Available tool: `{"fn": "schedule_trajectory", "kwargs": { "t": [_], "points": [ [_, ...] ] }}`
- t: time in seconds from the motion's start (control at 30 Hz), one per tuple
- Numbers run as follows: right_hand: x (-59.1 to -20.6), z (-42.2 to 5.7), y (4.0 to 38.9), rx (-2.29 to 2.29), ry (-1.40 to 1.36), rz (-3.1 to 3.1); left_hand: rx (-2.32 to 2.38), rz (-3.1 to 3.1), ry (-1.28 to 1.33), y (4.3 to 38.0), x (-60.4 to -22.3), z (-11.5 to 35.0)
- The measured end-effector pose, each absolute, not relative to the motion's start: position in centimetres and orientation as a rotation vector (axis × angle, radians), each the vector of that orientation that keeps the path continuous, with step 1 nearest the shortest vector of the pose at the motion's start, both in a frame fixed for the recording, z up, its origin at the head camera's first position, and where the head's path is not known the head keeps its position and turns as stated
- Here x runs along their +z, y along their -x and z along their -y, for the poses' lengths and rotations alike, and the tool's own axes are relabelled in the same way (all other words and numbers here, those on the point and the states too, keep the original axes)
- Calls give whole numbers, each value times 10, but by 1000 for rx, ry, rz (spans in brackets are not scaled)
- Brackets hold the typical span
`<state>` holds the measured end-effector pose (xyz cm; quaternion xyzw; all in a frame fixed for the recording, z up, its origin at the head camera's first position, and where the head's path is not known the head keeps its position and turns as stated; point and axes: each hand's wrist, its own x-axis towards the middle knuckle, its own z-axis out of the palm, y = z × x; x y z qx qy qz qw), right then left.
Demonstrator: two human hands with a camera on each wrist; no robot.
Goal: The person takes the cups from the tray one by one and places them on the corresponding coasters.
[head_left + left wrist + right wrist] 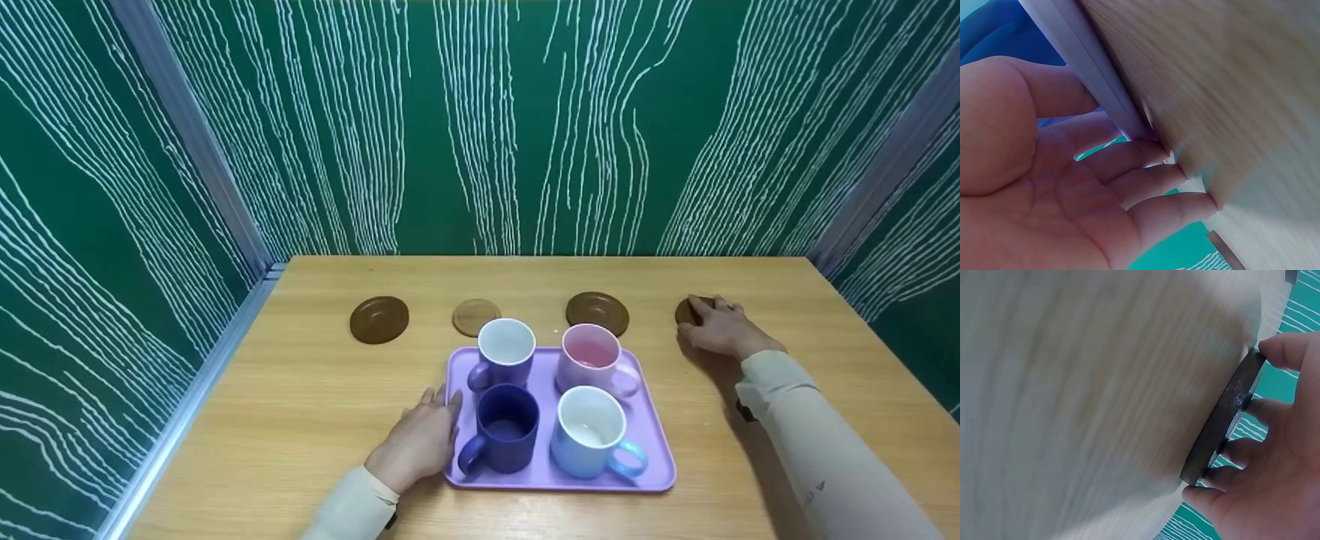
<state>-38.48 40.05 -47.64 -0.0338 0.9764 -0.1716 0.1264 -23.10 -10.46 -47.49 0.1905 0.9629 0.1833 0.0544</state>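
My right hand (720, 326) spreads its fingers around the edge of a dark brown round coaster (684, 310) at the table's back right. In the right wrist view, thumb and fingertips grip the coaster's rim (1223, 415) at opposite ends, close over the wood. Beside the purple tray (656, 457), my left hand (421, 441) rests at its left edge. The left wrist view has some fingertips on the table and others against the tray rim (1092, 62). Upright on the tray stand a purple mug with white inside (507, 343), a pink mug (590, 352), a dark blue mug (508, 429) and a light blue mug (588, 435).
Along the back of the wooden table (315, 390) lie a brown coaster (379, 320), a smaller light wooden coaster (466, 316) and another dark brown coaster (598, 309). Green walls (420, 150) with white wavy lines enclose the table at the back and sides.
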Motion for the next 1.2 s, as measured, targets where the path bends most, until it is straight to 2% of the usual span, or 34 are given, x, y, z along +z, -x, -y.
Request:
{"fn": "schedule_trajectory", "kwargs": {
  "t": [0.47,0.77,1.0,1.2],
  "points": [
    [-471,-409,375,-507,87,-2849,555,-2928,-581,231,-477,99],
    [-438,-406,374,-538,144,-2915,556,-2927,-560,231,-474,105],
    [-412,-398,356,-676,199,-2944,542,-2943,-576,232,-476,105],
    [-399,-379,328,-675,263,-3013,541,-2939,-574,231,-477,104]
  ]
}}
